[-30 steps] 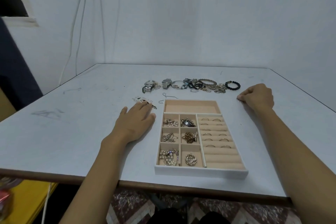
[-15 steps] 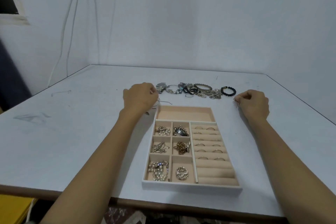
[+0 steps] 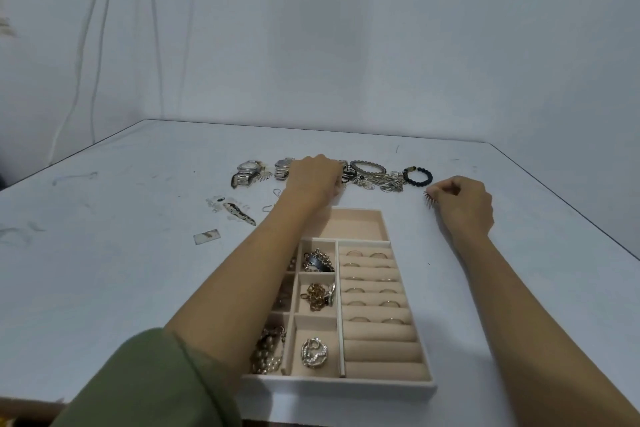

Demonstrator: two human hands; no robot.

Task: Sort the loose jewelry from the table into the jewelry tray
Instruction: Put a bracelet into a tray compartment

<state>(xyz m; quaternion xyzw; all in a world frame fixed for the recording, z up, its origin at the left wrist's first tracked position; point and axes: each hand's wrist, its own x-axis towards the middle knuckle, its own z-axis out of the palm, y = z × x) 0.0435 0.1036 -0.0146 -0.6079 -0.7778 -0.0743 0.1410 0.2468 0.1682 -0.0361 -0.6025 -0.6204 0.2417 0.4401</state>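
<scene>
The beige jewelry tray [image 3: 346,386] lies in front of me, with rings in its right-hand rolls [image 3: 375,289] and chains and pearls in the small compartments; my left forearm hides its left column. My left hand [image 3: 313,178] reaches past the tray, fingers curled down onto the row of loose jewelry at the back; what they touch is hidden. A watch [image 3: 247,172], a beaded bangle [image 3: 367,167], silver chains [image 3: 386,182] and a black bead bracelet [image 3: 417,177] flank it. My right hand [image 3: 465,204] rests fisted to the tray's right, pinching a small spiky piece [image 3: 429,199].
A long mottled leaf-shaped piece [image 3: 239,213], a small pale rectangular piece [image 3: 207,237] and thin wire hooks [image 3: 276,192] lie left of the tray. The white table's right edge [image 3: 588,229] runs near my right hand. A wall stands behind the table.
My left hand has left the leaf-shaped piece at the tray's left corner and reached forward and right onto the jewelry row. The right hand has stayed put. My head has come closer.
</scene>
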